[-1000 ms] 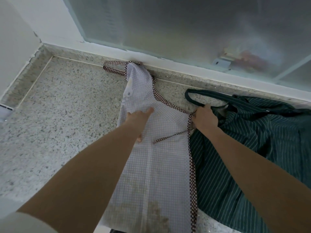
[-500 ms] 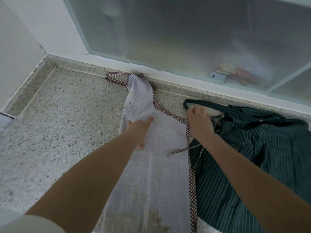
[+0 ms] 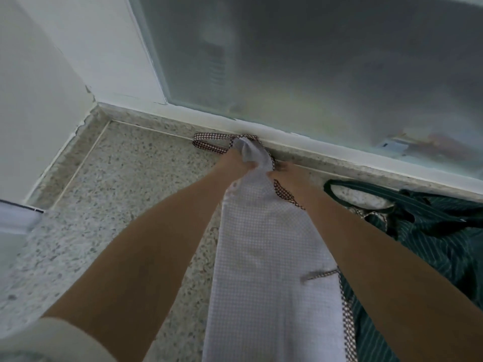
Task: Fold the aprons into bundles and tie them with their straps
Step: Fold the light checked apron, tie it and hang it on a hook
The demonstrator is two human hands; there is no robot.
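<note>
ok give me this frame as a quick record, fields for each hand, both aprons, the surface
left hand: grips top end of white checked apron
right hand: grips same end, from the right
white checked apron: long folded strip, neck strap looped at the wall
green striped apron: unfolded heap, right of it
surface: speckled stone counter

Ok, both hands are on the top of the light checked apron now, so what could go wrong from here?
Three risks:
1. The brown checked neck strap lies looped against the window ledge; it may get trapped inside the fold.
2. The loose waist tie lies across the light checked apron and could get folded in.
3. The dark green striped apron lies against its right edge, so the right hand might drag it along. Left hand grips the top.
</note>
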